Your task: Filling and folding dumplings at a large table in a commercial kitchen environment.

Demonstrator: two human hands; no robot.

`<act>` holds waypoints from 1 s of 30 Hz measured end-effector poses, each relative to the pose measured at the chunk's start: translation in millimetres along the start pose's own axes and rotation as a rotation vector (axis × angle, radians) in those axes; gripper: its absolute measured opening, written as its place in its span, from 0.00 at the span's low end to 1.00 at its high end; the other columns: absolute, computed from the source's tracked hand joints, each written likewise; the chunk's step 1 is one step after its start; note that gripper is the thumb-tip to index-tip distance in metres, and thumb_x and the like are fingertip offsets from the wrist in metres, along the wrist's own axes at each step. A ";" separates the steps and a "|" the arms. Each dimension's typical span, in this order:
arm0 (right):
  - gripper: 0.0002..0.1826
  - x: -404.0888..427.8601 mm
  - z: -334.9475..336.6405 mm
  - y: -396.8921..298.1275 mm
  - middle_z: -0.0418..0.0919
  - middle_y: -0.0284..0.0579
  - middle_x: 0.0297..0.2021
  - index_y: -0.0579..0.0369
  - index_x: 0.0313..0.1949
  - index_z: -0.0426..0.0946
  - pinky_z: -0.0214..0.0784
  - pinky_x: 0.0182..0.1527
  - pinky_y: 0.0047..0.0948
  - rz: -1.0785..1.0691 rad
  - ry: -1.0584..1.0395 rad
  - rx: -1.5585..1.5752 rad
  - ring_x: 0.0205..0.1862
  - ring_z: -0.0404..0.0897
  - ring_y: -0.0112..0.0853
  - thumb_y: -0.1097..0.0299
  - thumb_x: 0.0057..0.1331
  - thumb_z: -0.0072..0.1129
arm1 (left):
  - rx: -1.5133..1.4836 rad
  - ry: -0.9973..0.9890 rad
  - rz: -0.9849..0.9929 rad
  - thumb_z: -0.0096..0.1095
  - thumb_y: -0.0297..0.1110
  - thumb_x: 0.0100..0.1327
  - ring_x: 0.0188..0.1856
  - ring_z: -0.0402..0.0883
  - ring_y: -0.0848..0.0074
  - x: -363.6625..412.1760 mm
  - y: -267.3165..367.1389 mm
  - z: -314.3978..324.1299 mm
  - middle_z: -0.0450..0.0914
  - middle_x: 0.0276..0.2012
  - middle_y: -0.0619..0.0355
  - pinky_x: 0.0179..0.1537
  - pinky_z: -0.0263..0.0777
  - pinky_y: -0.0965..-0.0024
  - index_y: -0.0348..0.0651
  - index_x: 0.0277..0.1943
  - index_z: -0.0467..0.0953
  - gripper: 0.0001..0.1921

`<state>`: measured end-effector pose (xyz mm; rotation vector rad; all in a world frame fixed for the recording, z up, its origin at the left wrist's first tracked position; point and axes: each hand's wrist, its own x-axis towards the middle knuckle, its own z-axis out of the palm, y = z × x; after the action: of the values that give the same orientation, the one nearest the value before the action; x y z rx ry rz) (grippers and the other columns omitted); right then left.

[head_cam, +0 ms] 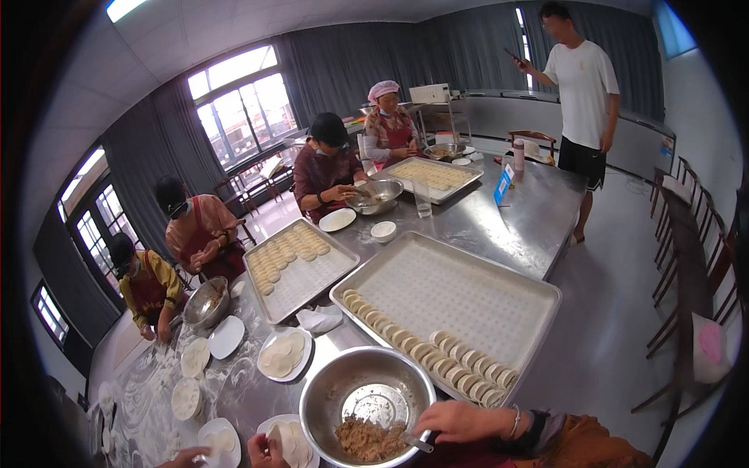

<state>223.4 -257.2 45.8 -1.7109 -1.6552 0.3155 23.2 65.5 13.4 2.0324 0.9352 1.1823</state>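
A steel mixing bowl [312, 403] stands before me with crumbly brown filling [371, 439] at its bottom. My right hand [453, 422] is at the bowl's near right rim, its fingertips by the handle of a metal spoon [418, 443]; whether they grip it is unclear. At the bottom edge, my left hand [266, 451] has curled fingers against a plate of round dough wrappers [292, 443]; I cannot tell if it pinches one. Beyond the bowl lies a large metal tray [450, 292], with rows of shaped dumplings [421, 351] along its near and left sides.
Another person's hand [186, 458] is left of mine, by a small wrapper plate [234, 450]. More wrappers [282, 355], a cloth [319, 319], a second dumpling tray [310, 289] and a glass [422, 199] share the floury steel table [246, 386]. Several people work around it; one person [585, 88] stands holding a phone.
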 end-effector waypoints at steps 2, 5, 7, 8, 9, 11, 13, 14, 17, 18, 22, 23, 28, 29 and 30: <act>0.18 6.2 -6.5 0.8 0.75 0.44 0.42 0.50 0.48 0.73 0.68 0.45 0.32 -0.015 0.113 0.040 0.43 0.74 0.38 0.69 0.57 0.58 | -0.097 -0.110 0.021 0.58 0.28 0.60 0.35 0.75 0.70 -11.0 42.1 -2.4 0.78 0.33 0.53 0.38 0.70 0.70 0.32 0.40 0.74 0.09; 0.23 22.1 -14.9 -6.7 0.74 0.42 0.46 0.55 0.54 0.69 0.67 0.48 0.27 0.308 0.249 0.490 0.49 0.73 0.29 0.67 0.59 0.60 | -0.266 -0.450 0.022 0.58 0.29 0.61 0.37 0.76 0.68 -31.3 87.3 7.7 0.77 0.39 0.51 0.40 0.71 0.69 0.34 0.44 0.73 0.10; 0.27 39.7 -11.2 -15.5 0.72 0.43 0.50 0.58 0.57 0.65 0.64 0.53 0.26 0.187 0.357 0.599 0.53 0.69 0.28 0.69 0.59 0.61 | -0.431 -0.534 -0.031 0.60 0.18 0.53 0.31 0.74 0.78 -46.1 120.0 23.4 0.74 0.30 0.57 0.33 0.69 0.76 0.36 0.36 0.73 0.08; 0.28 45.1 0.4 -8.7 0.70 0.44 0.51 0.59 0.58 0.64 0.63 0.54 0.26 0.214 0.306 0.766 0.54 0.68 0.28 0.69 0.59 0.61 | -0.472 -0.577 0.043 0.61 0.19 0.54 0.32 0.74 0.80 -53.7 126.8 30.9 0.75 0.31 0.58 0.33 0.69 0.78 0.36 0.36 0.74 0.07; 0.29 46.3 11.0 -2.6 0.69 0.44 0.53 0.60 0.59 0.62 0.62 0.55 0.26 0.245 0.260 0.928 0.55 0.66 0.28 0.70 0.58 0.61 | -0.519 -0.627 0.120 0.62 0.19 0.55 0.33 0.74 0.82 -59.6 132.8 39.8 0.75 0.31 0.59 0.33 0.68 0.80 0.36 0.35 0.74 0.06; 0.22 44.6 18.0 -12.3 0.74 0.40 0.46 0.60 0.54 0.67 0.63 0.52 0.23 0.367 0.132 1.159 0.49 0.71 0.24 0.71 0.60 0.59 | -0.541 -0.604 0.165 0.62 0.19 0.54 0.32 0.75 0.82 -72.8 140.4 47.4 0.75 0.31 0.59 0.33 0.68 0.81 0.36 0.35 0.74 0.06; 0.15 35.4 24.1 -7.3 0.77 0.37 0.39 0.60 0.47 0.73 0.65 0.48 0.20 0.386 0.134 1.092 0.43 0.73 0.21 0.70 0.61 0.58 | -0.627 -0.621 0.121 0.61 0.19 0.55 0.32 0.75 0.82 -80.9 145.8 57.3 0.75 0.31 0.59 0.33 0.68 0.81 0.36 0.35 0.74 0.05; 0.15 31.8 24.6 -6.9 0.77 0.37 0.39 0.60 0.47 0.73 0.65 0.48 0.20 0.390 0.132 1.093 0.43 0.73 0.21 0.70 0.61 0.58 | -0.588 -0.638 0.115 0.61 0.19 0.55 0.32 0.75 0.82 -81.8 148.4 60.3 0.75 0.31 0.59 0.33 0.68 0.80 0.36 0.35 0.74 0.05; 0.10 26.0 19.6 -7.1 0.77 0.35 0.35 0.60 0.41 0.76 0.65 0.43 0.18 0.461 0.261 1.038 0.39 0.73 0.19 0.70 0.61 0.57 | -0.537 -0.680 0.091 0.60 0.19 0.56 0.33 0.75 0.81 -84.3 139.4 68.9 0.76 0.32 0.58 0.35 0.69 0.80 0.36 0.37 0.73 0.07; 0.08 26.6 16.3 -6.6 0.77 0.34 0.33 0.60 0.39 0.76 0.65 0.42 0.18 0.463 0.293 1.037 0.37 0.73 0.19 0.71 0.61 0.57 | -0.682 -0.628 -0.050 0.59 0.18 0.56 0.34 0.76 0.80 -85.8 138.1 69.8 0.77 0.33 0.57 0.35 0.70 0.80 0.35 0.39 0.72 0.08; 0.08 44.5 -9.4 -16.2 0.78 0.35 0.30 0.61 0.38 0.76 0.67 0.37 0.17 0.398 0.393 0.727 0.33 0.74 0.18 0.71 0.61 0.57 | -0.975 -0.571 -0.345 0.53 0.22 0.61 0.38 0.79 0.73 -87.9 133.7 60.9 0.77 0.37 0.53 0.40 0.75 0.73 0.35 0.43 0.69 0.08; 0.08 51.6 -13.7 -22.3 0.77 0.37 0.30 0.63 0.37 0.75 0.67 0.36 0.18 0.357 0.435 0.507 0.32 0.74 0.19 0.71 0.61 0.57 | -1.101 -0.553 -0.473 0.52 0.23 0.63 0.39 0.79 0.71 -90.3 131.7 58.5 0.77 0.38 0.53 0.41 0.75 0.71 0.35 0.44 0.69 0.07; 0.12 72.5 1.3 -40.7 0.78 0.41 0.33 0.60 0.43 0.74 0.69 0.40 0.20 0.165 0.372 0.767 0.36 0.78 0.22 0.74 0.58 0.57 | -1.392 -0.705 -0.538 0.55 0.33 0.63 0.55 0.71 0.65 -98.2 116.5 59.8 0.70 0.52 0.50 0.56 0.66 0.61 0.35 0.56 0.63 0.20; 0.12 71.6 5.6 -41.3 0.78 0.41 0.33 0.60 0.43 0.74 0.69 0.40 0.20 0.173 0.360 0.779 0.36 0.78 0.22 0.74 0.58 0.57 | -1.386 -0.692 -0.551 0.55 0.33 0.63 0.55 0.71 0.65 -99.4 118.6 56.9 0.70 0.52 0.50 0.56 0.66 0.61 0.35 0.56 0.63 0.20; 0.13 71.4 12.1 -41.3 0.78 0.41 0.32 0.58 0.44 0.74 0.69 0.40 0.21 0.149 0.336 0.654 0.35 0.78 0.23 0.75 0.58 0.57 | -1.393 -0.700 -0.560 0.54 0.32 0.63 0.54 0.71 0.65 -101.4 125.2 51.6 0.70 0.52 0.50 0.56 0.66 0.62 0.34 0.56 0.63 0.21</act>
<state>194.4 -189.6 85.2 -1.2963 -1.0267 0.5386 67.5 -95.5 40.9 0.7923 0.1227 0.4268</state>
